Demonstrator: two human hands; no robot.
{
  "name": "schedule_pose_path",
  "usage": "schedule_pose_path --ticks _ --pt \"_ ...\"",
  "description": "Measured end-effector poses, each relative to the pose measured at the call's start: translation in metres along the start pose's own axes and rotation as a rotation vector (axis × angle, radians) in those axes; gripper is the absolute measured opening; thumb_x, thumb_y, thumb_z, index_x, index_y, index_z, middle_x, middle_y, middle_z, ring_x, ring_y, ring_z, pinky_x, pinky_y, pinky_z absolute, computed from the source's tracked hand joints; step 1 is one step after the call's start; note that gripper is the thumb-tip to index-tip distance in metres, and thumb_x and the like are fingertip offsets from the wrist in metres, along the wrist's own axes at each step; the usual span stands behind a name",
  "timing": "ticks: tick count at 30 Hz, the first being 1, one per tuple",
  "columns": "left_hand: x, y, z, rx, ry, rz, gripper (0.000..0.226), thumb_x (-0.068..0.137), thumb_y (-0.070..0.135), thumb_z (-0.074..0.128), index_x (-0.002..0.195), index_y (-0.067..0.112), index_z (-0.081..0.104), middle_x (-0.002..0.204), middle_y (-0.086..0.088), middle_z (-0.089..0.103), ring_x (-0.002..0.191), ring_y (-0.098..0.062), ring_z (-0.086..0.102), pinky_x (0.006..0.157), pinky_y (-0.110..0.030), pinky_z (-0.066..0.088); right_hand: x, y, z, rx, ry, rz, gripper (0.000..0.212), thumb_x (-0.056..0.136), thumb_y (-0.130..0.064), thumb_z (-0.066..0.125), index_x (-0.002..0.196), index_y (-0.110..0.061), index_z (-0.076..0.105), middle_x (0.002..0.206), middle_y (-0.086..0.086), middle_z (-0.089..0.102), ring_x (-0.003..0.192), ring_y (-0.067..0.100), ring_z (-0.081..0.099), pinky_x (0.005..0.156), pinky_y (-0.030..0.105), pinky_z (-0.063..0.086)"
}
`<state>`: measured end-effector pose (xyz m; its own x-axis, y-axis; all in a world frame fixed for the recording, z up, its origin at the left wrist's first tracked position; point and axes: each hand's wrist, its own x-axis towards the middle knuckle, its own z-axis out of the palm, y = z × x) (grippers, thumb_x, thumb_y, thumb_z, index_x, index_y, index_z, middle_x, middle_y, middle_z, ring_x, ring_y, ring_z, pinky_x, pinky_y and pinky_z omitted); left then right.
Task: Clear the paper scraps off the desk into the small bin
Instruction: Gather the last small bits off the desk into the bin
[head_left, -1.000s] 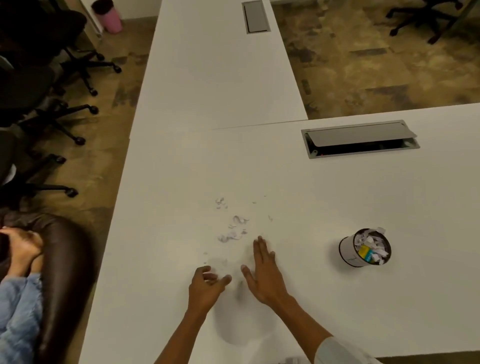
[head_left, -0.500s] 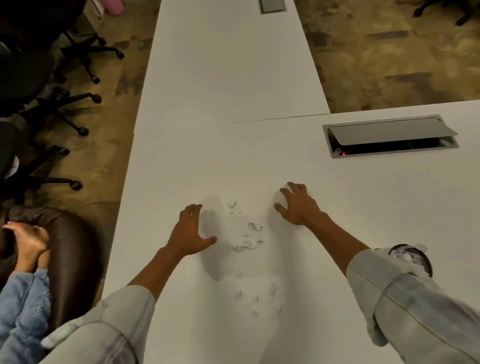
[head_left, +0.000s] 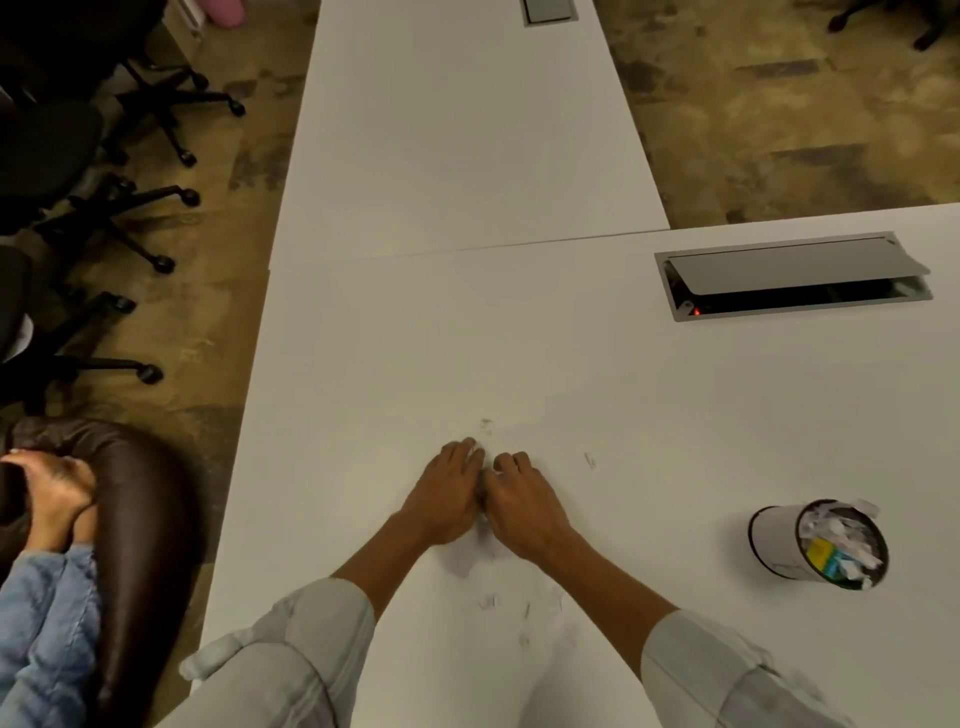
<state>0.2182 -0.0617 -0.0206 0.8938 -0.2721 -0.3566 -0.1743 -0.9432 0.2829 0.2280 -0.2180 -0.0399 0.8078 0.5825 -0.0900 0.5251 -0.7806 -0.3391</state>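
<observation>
My left hand and my right hand lie side by side on the white desk, touching, palms down and fingers curled. They are cupped over the heap of paper scraps, which is hidden beneath them. A few tiny scraps lie loose: one just beyond my fingers, one to the right, and some near my forearms. The small white bin stands to the right, well apart from my hands, filled with crumpled paper and a yellow-green piece.
A grey cable hatch with its lid ajar sits in the desk at far right. A second desk joins at the back. Office chairs and a seated person's hand and denim sleeve are at the left.
My hands were spread wide on either side of the scrap heap; they have swept inward and met over it. The view has tilted so the bin shows fully again.
</observation>
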Motion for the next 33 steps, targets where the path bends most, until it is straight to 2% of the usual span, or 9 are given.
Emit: schedule_pose_path --ticks 4,7,9,12,17,21,24,27,33 --pt "-0.059 0.026 0.040 -0.091 0.104 0.051 0.048 0.095 0.022 0.040 0.139 0.001 0.042 0.146 -0.019 0.043 0.137 -0.035 0.039 0.119 -0.043 0.027 -0.048 -0.015 0.010 0.011 -0.019 -0.118 0.026 0.092 -0.015 0.041 0.105 -0.009 0.063 0.097 0.009 0.063 0.089 0.026 0.056 0.074 0.035 0.052" --pt "-0.088 0.040 0.056 -0.149 0.138 0.001 0.053 0.093 0.028 0.045 0.141 0.007 0.039 0.149 -0.012 0.041 0.139 -0.029 0.038 0.117 -0.039 0.027 -0.082 -0.015 0.009 0.066 -0.011 -0.126 0.028 0.092 -0.024 0.040 0.100 -0.013 0.065 0.094 0.004 0.065 0.086 0.023 0.058 0.070 0.034 0.054" --pt "-0.097 0.042 0.054 -0.271 0.168 -0.110 0.060 0.089 0.031 0.051 0.143 0.009 0.035 0.150 -0.011 0.036 0.139 -0.027 0.034 0.116 -0.035 0.030 -0.083 -0.004 -0.003 0.117 0.036 -0.041 0.027 0.091 -0.025 0.049 0.108 -0.011 0.066 0.101 0.006 0.067 0.091 0.025 0.060 0.071 0.037 0.056" --pt "-0.096 0.033 0.044 -0.321 0.284 -0.256 0.064 0.083 0.031 0.063 0.137 0.004 0.041 0.142 -0.017 0.040 0.132 -0.032 0.037 0.110 -0.042 0.037 -0.056 0.029 -0.029 0.132 0.091 0.167 0.037 0.087 -0.018 0.060 0.121 -0.004 0.062 0.117 0.016 0.063 0.105 0.034 0.057 0.078 0.042 0.056" --pt "-0.089 0.011 0.032 -0.295 0.189 -0.545 0.069 0.081 0.042 0.065 0.135 0.007 0.040 0.142 -0.017 0.034 0.128 -0.032 0.033 0.099 -0.041 0.045 -0.021 0.093 -0.056 -0.032 0.021 0.434 0.039 0.088 -0.013 0.055 0.125 -0.004 0.055 0.127 0.016 0.053 0.116 0.032 0.045 0.082 0.038 0.051" --pt "-0.092 0.013 0.036 -0.316 0.145 -0.504 0.078 0.076 0.051 0.067 0.135 0.010 0.038 0.137 -0.011 0.035 0.125 -0.026 0.035 0.094 -0.036 0.049 -0.038 0.085 -0.042 -0.120 -0.071 0.326 0.037 0.085 -0.003 0.051 0.122 -0.005 0.053 0.124 0.012 0.050 0.111 0.027 0.045 0.078 0.033 0.053" --pt "-0.100 0.033 0.047 -0.310 0.144 -0.352 0.085 0.071 0.066 0.061 0.134 0.013 0.040 0.132 -0.006 0.039 0.120 -0.021 0.038 0.096 -0.033 0.047 -0.069 0.044 -0.016 -0.055 -0.138 0.118 0.049 0.080 0.001 0.054 0.129 -0.003 0.049 0.126 0.013 0.050 0.113 0.029 0.045 0.084 0.037 0.052" --pt "-0.111 0.053 0.063 -0.341 0.135 -0.214 0.088 0.069 0.076 0.054 0.134 0.018 0.041 0.132 0.001 0.042 0.117 -0.013 0.039 0.100 -0.031 0.044 -0.093 0.007 0.000 -0.028 -0.225 -0.098 0.043 0.081 -0.001 0.050 0.125 -0.005 0.054 0.121 0.013 0.057 0.110 0.030 0.051 0.083 0.037 0.053" --pt "-0.128 0.027 0.058 -0.384 0.185 -0.368 0.115 0.059 0.080 0.060 0.147 0.015 0.021 0.152 -0.001 0.022 0.140 -0.018 0.022 0.114 -0.027 0.026 0.013 0.018 -0.035 -0.004 -0.091 0.038 0.059 0.083 0.008 0.045 0.140 -0.005 0.042 0.141 0.014 0.045 0.124 0.031 0.042 0.090 0.039 0.051"
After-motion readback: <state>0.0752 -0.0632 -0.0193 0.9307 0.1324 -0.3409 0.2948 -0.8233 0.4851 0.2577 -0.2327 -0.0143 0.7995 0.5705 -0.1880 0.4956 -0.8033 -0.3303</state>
